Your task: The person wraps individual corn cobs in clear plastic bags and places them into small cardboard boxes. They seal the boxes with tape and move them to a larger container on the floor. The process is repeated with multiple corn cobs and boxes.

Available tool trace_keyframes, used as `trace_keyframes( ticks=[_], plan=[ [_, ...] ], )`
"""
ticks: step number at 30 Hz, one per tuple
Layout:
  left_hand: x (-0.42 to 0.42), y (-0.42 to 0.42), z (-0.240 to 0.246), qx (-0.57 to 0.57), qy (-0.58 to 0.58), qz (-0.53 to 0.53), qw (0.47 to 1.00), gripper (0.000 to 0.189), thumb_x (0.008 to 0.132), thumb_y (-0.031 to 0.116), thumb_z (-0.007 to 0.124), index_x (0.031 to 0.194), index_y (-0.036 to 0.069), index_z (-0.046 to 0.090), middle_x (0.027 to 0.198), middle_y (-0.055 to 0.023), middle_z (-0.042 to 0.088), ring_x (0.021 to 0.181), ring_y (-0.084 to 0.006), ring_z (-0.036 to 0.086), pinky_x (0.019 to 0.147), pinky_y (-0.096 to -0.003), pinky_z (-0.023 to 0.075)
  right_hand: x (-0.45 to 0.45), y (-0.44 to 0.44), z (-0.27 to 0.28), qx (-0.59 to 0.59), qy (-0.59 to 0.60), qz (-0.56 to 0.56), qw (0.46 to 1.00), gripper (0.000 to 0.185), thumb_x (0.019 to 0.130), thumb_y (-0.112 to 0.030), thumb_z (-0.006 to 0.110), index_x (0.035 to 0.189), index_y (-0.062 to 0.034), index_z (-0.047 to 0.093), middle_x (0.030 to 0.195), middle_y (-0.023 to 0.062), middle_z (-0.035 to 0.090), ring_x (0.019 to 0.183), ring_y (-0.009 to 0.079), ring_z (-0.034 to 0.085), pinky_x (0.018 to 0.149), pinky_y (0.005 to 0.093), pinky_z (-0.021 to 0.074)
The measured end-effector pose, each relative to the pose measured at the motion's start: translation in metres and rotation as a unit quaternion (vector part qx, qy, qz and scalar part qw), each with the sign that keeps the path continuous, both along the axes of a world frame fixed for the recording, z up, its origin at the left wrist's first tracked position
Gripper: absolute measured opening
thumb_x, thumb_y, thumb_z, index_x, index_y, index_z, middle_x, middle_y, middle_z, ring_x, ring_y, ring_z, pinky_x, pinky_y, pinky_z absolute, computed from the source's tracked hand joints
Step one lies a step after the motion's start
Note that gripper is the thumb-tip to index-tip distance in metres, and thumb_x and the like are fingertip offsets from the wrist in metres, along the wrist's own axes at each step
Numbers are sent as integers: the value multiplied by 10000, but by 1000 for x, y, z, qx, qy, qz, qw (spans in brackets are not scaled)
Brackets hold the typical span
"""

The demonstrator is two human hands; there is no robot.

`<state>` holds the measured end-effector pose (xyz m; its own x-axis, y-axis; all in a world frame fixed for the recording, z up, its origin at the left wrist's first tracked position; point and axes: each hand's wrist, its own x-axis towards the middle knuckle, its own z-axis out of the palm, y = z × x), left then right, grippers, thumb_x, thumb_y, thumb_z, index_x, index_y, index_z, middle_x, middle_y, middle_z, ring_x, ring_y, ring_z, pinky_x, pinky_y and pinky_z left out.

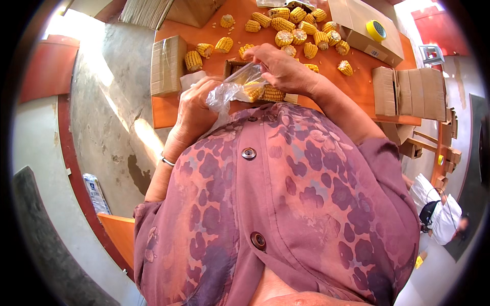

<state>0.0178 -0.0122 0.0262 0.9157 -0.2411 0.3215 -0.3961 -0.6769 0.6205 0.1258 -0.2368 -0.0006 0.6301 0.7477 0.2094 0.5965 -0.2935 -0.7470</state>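
My left hand [199,103] grips the gathered part of a clear plastic bag [222,95]. My right hand [285,70] holds the bag's other edge, so the film is stretched between both hands. A cut piece of corn cob [252,91] shows at the bag; whether it lies inside or behind the film, I cannot tell. Below the bag, close to my shirt, is a small open cardboard box [228,68], partly hidden by the bag and my right hand. Another corn piece [273,93] sits at the box's near right side.
Many cut corn pieces [283,25] and loose kernels lie on the orange table [356,93]. Cardboard boxes [167,65] stand left and right. A yellow tape roll [376,30] rests on a long carton [383,48]. A person in white [444,218] is at the far right.
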Motion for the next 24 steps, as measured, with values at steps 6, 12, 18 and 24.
trace_keyframes(
  ticks=[6,12,18,24],
  plan=[
    [-7,-3,-14,-14,27,45,999,191,742,42,733,909,-2,652,862,-111,661,774,-238,654,694,-309,509,-3,-16,-14,-12,105,-50,993,302,823,58,561,1114,-12,601,864,91,633,800,181,617,716,299,505],
    [-5,-14,-30,-231,205,118,944,171,803,53,701,960,13,646,844,-52,674,754,-115,618,678,-269,493,-19,-5,-2,90,426,-19,900,163,880,7,548,1007,25,649,763,52,648,579,72,585,447,227,453],
    [0,-26,-17,-299,222,48,927,166,824,-4,658,990,2,648,864,-26,674,792,-89,605,710,-242,482,-38,13,-10,125,398,52,907,356,763,-72,642,1108,7,607,804,69,635,708,117,585,629,281,483],
    [2,-24,-13,-257,182,22,949,243,799,-20,686,1039,-1,649,908,-31,665,813,-107,609,738,-247,487,-38,7,-12,77,379,-16,922,184,805,-103,637,954,5,650,686,36,618,640,119,561,614,280,466]
  ],
)
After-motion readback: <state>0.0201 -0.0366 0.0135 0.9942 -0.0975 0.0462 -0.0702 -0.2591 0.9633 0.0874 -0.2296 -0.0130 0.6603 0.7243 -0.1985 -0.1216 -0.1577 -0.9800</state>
